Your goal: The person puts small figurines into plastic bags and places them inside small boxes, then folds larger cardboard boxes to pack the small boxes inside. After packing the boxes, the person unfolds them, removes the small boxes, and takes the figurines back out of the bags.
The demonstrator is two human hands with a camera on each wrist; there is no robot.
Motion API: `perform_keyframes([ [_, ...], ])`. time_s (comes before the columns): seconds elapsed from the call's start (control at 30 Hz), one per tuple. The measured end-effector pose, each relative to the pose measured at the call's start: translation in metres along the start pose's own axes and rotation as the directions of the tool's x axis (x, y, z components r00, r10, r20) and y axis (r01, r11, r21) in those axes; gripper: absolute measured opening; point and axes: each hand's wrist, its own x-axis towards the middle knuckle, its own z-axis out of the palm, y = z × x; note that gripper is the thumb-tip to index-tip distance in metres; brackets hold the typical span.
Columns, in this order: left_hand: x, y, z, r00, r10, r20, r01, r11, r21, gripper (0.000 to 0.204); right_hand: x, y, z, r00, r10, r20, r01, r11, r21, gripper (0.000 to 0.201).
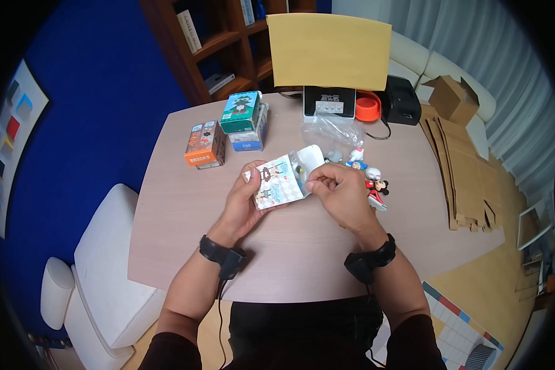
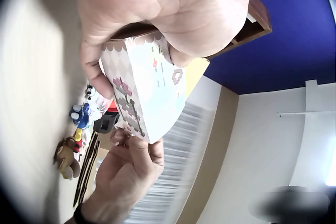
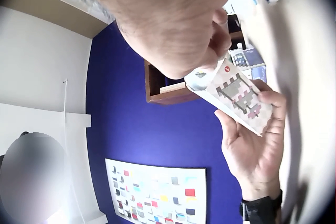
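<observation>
Both hands are working one light, crushable cardboard box (image 1: 277, 182): left hand (image 1: 243, 206) cradling its sides, right hand (image 1: 339, 191) pinching the open flap.

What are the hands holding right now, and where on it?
A small printed box: the left hand grips its body from below, and the right hand pinches its open flap end.
</observation>
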Motion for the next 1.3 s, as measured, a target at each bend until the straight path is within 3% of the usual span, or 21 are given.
perform_keyframes([
  [0.1,0.0,-0.004,0.001,1.0,-0.001,-0.015,0.001,1.0,0.002,0.037,-0.002,0.006,0.008,0.99,-0.125,-0.068,0.123,0.992,-0.037,0.007],
  [0.17,-0.002,-0.003,0.003,0.999,-0.054,-0.009,0.053,0.998,-0.032,0.035,-0.002,0.004,0.007,0.991,-0.129,-0.031,0.126,0.99,-0.068,0.008],
  [0.33,0.001,-0.006,0.001,0.999,-0.027,-0.037,0.028,0.999,0.029,0.037,-0.004,0.002,0.001,0.998,-0.057,0.004,0.057,0.988,-0.142,0.017],
  [0.4,0.0,-0.004,0.003,0.999,-0.027,-0.046,0.03,0.998,0.047,0.04,-0.001,-0.012,-0.003,0.975,-0.186,-0.124,0.17,0.977,-0.129,0.035],
  [0.43,0.0,-0.004,0.004,0.998,-0.027,-0.048,0.029,0.999,0.043,0.041,0.0,-0.009,-0.002,0.975,-0.187,-0.12,0.172,0.977,-0.128,0.035],
  [0.5,-0.001,-0.003,0.004,0.998,-0.024,-0.052,0.026,0.999,0.04,0.042,0.001,0.004,0.003,0.885,-0.463,0.046,0.452,0.832,-0.322,0.049],
  [0.6,-0.001,-0.003,0.001,0.999,-0.012,-0.048,0.012,1.0,0.01,0.044,-0.002,0.022,0.013,0.887,-0.458,0.059,0.453,0.84,-0.299,0.046],
  [0.73,-0.002,0.002,0.005,0.999,-0.003,-0.032,0.001,0.999,-0.053,0.041,0.001,0.007,0.004,0.868,-0.496,0.012,0.462,0.801,-0.381,0.05],
  [0.8,-0.002,0.004,0.005,1.0,0.009,-0.023,-0.01,0.997,-0.082,0.037,0.004,0.004,0.006,0.947,-0.207,-0.245,0.193,0.978,-0.078,0.048],
  [0.83,-0.003,0.005,0.005,1.0,0.005,-0.02,-0.007,0.998,-0.066,0.037,0.006,0.01,0.005,0.948,-0.208,-0.24,0.195,0.978,-0.078,0.048],
  [0.87,-0.003,0.005,0.004,1.0,0.002,-0.017,-0.003,0.999,-0.049,0.036,0.008,0.021,0.0,0.993,0.065,-0.102,-0.039,0.971,0.236,0.047],
  [0.9,-0.003,0.003,0.003,1.0,0.003,-0.018,-0.004,0.999,-0.05,0.036,0.009,0.029,-0.001,0.952,0.286,0.11,-0.303,0.821,0.485,0.046],
  [0.93,-0.002,0.001,0.003,0.999,0.014,-0.033,-0.015,0.999,-0.035,0.036,0.009,0.028,-0.001,0.952,0.286,0.11,-0.302,0.821,0.484,0.046],
  [1.0,-0.001,-0.001,0.004,0.999,0.026,-0.047,-0.027,0.999,-0.021,0.036,0.009,0.026,-0.001,0.903,0.265,0.338,-0.424,0.417,0.804,0.042],
  [1.03,-0.002,0.0,0.006,0.997,0.032,-0.067,-0.032,0.999,-0.005,0.035,0.008,0.027,0.001,0.903,0.264,0.339,-0.424,0.419,0.803,0.042],
  [1.1,-0.003,-0.001,0.007,0.995,0.037,-0.09,-0.036,0.999,0.008,0.035,0.004,0.03,0.009,0.934,0.254,0.252,-0.357,0.618,0.701,0.041],
  [1.2,-0.002,-0.004,0.007,0.996,0.047,-0.08,-0.045,0.999,0.024,0.034,0.001,0.02,0.013,0.951,0.233,0.203,-0.309,0.702,0.641,0.043],
  [1.3,-0.001,-0.008,0.005,0.996,0.062,-0.058,-0.061,0.998,0.023,0.034,0.0,0.016,0.015,0.95,0.2,0.24,-0.311,0.673,0.671,0.047],
])
